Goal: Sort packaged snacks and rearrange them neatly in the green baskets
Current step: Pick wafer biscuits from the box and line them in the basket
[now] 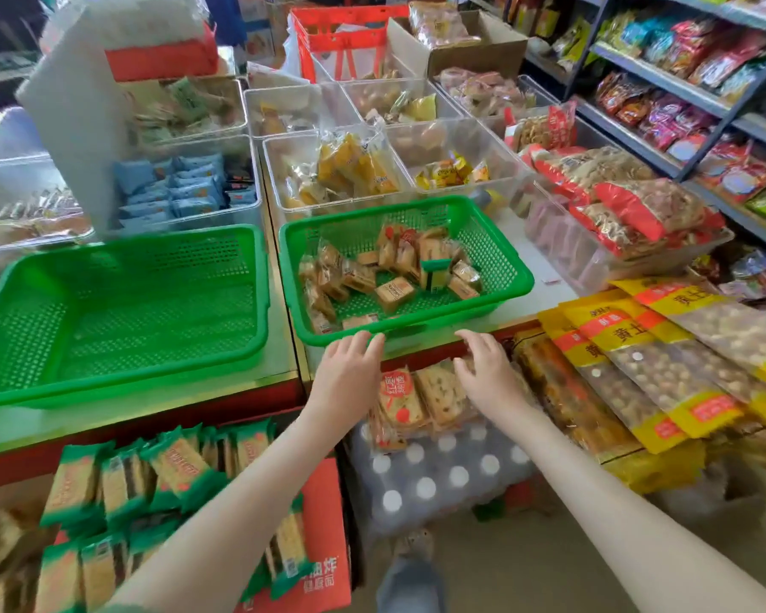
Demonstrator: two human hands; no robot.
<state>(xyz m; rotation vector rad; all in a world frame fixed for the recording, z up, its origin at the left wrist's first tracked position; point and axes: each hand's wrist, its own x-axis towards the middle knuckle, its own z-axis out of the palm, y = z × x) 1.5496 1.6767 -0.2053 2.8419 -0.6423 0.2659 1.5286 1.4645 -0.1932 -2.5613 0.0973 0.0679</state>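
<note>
Left hand [350, 369] and right hand [487, 369] flank the packets [421, 398], fingers loose, holding nothing; the right looks nearer them. The packets lie just below the bench [553, 303] edge, with the part-filled basket [496, 250] straight ahead.

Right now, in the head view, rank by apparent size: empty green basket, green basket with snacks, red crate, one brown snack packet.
1. empty green basket
2. green basket with snacks
3. red crate, farther back, so true size unsure
4. brown snack packet
</note>
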